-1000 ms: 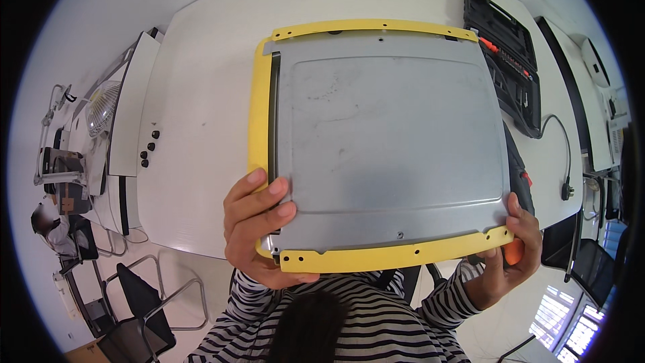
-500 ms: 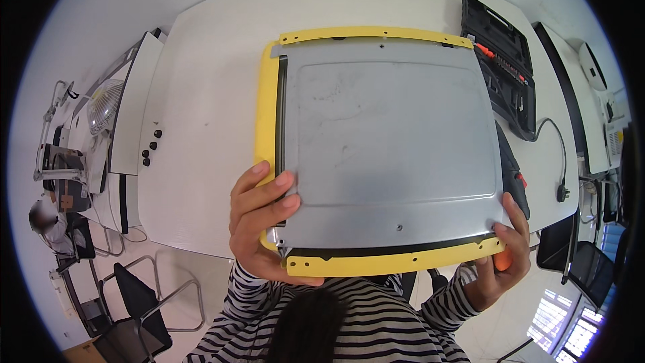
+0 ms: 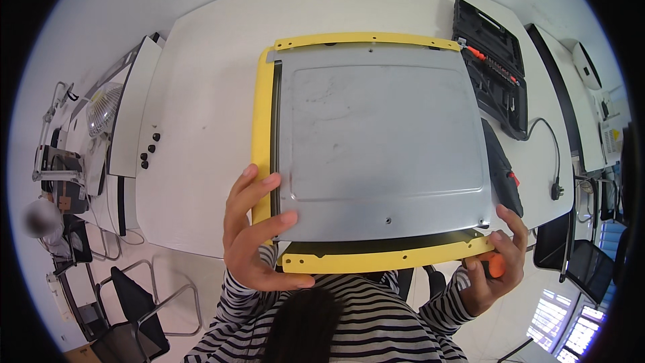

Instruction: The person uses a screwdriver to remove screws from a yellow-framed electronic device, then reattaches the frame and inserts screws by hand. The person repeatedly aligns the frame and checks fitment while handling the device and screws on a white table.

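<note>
A large grey metal panel [image 3: 386, 138] with a raised border sits in a yellow frame [image 3: 264, 117] with holed yellow strips along its far and near sides. A dark gap shows between the panel and the near yellow strip [image 3: 376, 261]. My left hand [image 3: 255, 238] closes around the near left corner, fingertips over the panel's left edge and thumb along the strip's underside. At the near right corner my right hand [image 3: 500, 265] grips the strip's end. Tucked in that hand is a dark tool with a round orange end [image 3: 496, 265]; its kind is mostly hidden.
An opened black tool case [image 3: 497, 60] with bits lies at the far right of the white table [image 3: 208, 94]. Beside the panel rests a black power tool [image 3: 502, 175]; a cable with a plug [image 3: 557, 189] lies farther right. Several small black knobs [image 3: 152, 148] are at left.
The grey panel's near edge has come away from the near yellow strip, widening the dark gap. My left fingers have spread more; the whole piece has shifted slightly left, uncovering more of the power tool.
</note>
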Demonstrator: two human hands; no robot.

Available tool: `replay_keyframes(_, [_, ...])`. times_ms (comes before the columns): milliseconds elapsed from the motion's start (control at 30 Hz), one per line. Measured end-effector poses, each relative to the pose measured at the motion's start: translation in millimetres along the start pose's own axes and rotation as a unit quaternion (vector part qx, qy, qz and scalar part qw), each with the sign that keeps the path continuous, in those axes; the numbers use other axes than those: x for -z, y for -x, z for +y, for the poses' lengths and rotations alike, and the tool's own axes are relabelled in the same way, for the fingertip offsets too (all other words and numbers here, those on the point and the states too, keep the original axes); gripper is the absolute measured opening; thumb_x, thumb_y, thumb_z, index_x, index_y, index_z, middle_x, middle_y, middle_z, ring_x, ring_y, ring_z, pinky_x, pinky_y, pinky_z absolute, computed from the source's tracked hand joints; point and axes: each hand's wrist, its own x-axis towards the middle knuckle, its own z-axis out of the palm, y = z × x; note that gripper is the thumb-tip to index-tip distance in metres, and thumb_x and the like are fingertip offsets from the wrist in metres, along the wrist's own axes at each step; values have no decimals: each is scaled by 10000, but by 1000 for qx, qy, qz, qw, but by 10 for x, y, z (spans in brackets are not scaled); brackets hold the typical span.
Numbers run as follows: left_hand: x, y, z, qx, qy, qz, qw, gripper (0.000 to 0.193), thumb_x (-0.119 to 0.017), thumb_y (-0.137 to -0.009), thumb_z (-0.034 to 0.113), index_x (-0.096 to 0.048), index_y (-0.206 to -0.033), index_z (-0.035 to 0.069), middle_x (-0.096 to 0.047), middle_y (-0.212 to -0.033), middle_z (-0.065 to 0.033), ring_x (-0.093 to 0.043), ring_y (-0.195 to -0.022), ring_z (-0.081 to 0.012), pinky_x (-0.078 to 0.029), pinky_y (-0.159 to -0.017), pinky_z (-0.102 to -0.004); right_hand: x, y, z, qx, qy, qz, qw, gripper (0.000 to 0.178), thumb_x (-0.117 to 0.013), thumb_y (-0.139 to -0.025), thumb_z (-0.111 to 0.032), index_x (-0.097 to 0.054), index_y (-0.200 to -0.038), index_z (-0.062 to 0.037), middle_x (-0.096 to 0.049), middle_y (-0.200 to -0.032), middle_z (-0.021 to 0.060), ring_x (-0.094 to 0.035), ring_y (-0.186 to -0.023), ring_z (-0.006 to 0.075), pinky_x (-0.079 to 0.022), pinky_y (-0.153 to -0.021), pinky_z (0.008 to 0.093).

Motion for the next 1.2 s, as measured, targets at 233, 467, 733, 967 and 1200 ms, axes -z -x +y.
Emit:
replay_keyframes(233, [67,-33,4,23,-20,-38,999,623,-739,-562,516,-608,-960,55,-530,-1125,-210,-434,-1147,-364,-235,-999,-511,-47,-74,-84,-37,9,34,999,358,-674,-572,-32,-583,-916,7,-583,-923,231,-586,-668,190,-453,-533,226])
replay_keyframes(467, [43,-8,-3,16,-21,-22,999,642,-719,-580,533,-594,-968,37,-522,-1130,-219,-423,-1152,-367,-255,-991,-510,-22,-73,-59,-49,-34,16,998,381,-671,-594,-19,-580,-960,35,-583,-871,210,-604,-750,226,-450,-494,208])
replay_keyframes(733, [54,59,30,-3,-30,-19,999,643,-673,-653,525,-543,-1038,26,-435,-1200,-256,-369,-1165,-421,-276,-972,-524,19,-16,-106,-85,-39,37,995,382,-711,-596,-50,-612,-957,25,-598,-880,156,-485,-527,91,-363,-410,174])
replay_keyframes(967, [51,17,118,-2,-49,-27,998,677,-663,-667,510,-493,-1122,39,-352,-1270,-246,-302,-1213,-423,-246,-991,-528,70,36,-176,-132,-3,70,989,338,-703,-597,-54,-629,-923,-6,-604,-876,103,-452,-498,91,-346,-433,194])
replay_keyframes(1200, [-2,3,137,35,-26,-19,999,689,-645,-683,497,-462,-1159,34,-294,-1308,-244,-269,-1240,-405,-241,-996,-523,119,83,-192,-161,26,70,984,284,-697,-632,-32,-629,-906,-7,-611,-843,82,-429,-490,82,-327,-432,189])
